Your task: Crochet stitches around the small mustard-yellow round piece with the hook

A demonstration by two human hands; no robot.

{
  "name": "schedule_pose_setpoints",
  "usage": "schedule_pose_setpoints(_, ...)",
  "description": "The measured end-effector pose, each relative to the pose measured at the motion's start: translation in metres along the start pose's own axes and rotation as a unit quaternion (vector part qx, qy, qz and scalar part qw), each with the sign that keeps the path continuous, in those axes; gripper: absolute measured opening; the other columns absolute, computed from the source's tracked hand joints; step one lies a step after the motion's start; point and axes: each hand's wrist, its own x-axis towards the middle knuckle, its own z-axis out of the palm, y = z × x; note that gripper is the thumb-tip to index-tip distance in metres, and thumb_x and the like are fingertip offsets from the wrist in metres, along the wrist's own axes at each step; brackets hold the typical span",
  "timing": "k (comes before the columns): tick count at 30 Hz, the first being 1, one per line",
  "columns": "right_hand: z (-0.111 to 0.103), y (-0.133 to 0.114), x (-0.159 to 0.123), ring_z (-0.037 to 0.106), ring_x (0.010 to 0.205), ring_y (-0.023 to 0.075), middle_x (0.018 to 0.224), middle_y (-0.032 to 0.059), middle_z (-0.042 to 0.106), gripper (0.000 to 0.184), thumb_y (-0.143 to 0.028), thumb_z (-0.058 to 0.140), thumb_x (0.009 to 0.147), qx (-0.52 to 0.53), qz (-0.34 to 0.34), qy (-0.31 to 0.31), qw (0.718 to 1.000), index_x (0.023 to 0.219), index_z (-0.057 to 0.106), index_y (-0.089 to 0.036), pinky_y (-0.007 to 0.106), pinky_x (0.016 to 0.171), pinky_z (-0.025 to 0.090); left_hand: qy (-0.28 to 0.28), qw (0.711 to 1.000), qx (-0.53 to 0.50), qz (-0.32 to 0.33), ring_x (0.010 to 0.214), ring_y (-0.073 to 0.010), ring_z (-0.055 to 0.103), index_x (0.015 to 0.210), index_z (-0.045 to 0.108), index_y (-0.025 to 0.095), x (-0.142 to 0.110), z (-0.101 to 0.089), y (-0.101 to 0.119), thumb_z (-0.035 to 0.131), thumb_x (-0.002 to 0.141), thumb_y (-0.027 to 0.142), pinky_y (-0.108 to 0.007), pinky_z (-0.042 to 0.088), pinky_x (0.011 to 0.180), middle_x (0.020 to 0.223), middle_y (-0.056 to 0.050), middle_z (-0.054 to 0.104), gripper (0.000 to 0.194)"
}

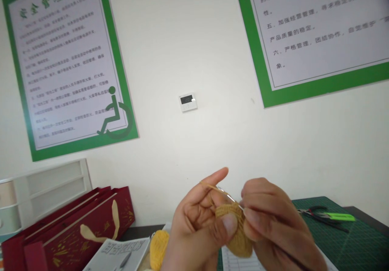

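Wall: one white wall [182, 39] was seen ahead, with two green-bordered posters [63, 64] and one small wall panel [187, 102] mounted on it.

Bags: at least two dark red paper bags [88, 230] were stacked at the left (the exact count was hidden by the overlap), beside one white drawer unit [45, 194].

Mat: one green cutting mat [358, 238] was laid at the right, with one pair of pliers [322, 218] placed on it.

Papers: one printed booklet [118, 254] and one ruled sheet [234, 259] were spread below the hands.

Left hand [200, 222]: the mustard crocheted piece [234, 230] was pinched against the fingers by the thumb, with the index finger raised.

Right hand [273, 218]: the fingers were closed on the piece and on one steel crochet hook [231, 197].

Location: the crocheted piece was held in the air between both hands, above the ruled sheet.

Yarn: one yellow yarn ball [158, 250] was seen below the left hand, and one yarn strand [212, 188] was looped over the raised finger.

Risk: the loop could be dropped from the hook if the pinch were loosened, and the stitches could be distorted if the strand were pulled too tight.
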Motion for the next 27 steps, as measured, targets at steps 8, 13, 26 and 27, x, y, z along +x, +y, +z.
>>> schedule_pose_setpoints(8,0.019,-0.012,0.004,0.051,0.065,0.0144,0.068,-0.0017,0.055,0.016,-0.030,0.045,0.103,0.293,0.322,0.127,0.891,0.094,0.057,-0.025,0.030,0.060,0.043,-0.050,0.994,-0.071,-0.060,0.084,-0.0163,0.068,0.106,0.082,0.019,0.000,-0.009,0.007,0.083,0.067,0.009,-0.026,0.052,0.085,0.088,-0.005,0.074,0.040)
schedule_pose_setpoints(13,0.015,-0.014,0.010,0.043,0.060,0.0124,0.062,-0.0034,0.046,0.035,-0.038,0.040,0.104,0.409,0.486,0.108,0.765,0.074,0.049,-0.022,0.028,0.061,0.040,-0.067,0.998,-0.018,0.005,0.094,-0.0242,0.070,0.089,0.084,0.022,0.003,-0.007,0.005,0.085,0.067,0.013,-0.035,0.052,0.090,0.087,-0.007,0.079,0.024)
schedule_pose_setpoints(26,0.013,-0.006,-0.003,0.065,0.088,0.0143,0.090,-0.0009,0.069,0.012,-0.037,0.052,0.102,0.229,0.384,0.068,0.892,0.098,0.060,-0.028,0.030,0.082,0.053,0.064,0.988,0.098,0.105,0.066,-0.0120,0.060,0.100,0.084,0.024,0.009,-0.006,-0.006,0.092,0.064,0.018,-0.022,0.052,0.065,0.067,0.000,0.064,0.037)
schedule_pose_setpoints(27,0.013,-0.005,-0.003,0.066,0.087,0.0142,0.089,-0.0012,0.069,0.014,-0.039,0.051,0.102,0.235,0.395,0.075,0.885,0.098,0.060,-0.028,0.030,0.082,0.053,0.066,0.987,0.100,0.105,0.065,-0.0120,0.060,0.099,0.084,0.024,0.009,-0.005,-0.006,0.091,0.064,0.018,-0.022,0.051,0.065,0.066,0.000,0.065,0.036)
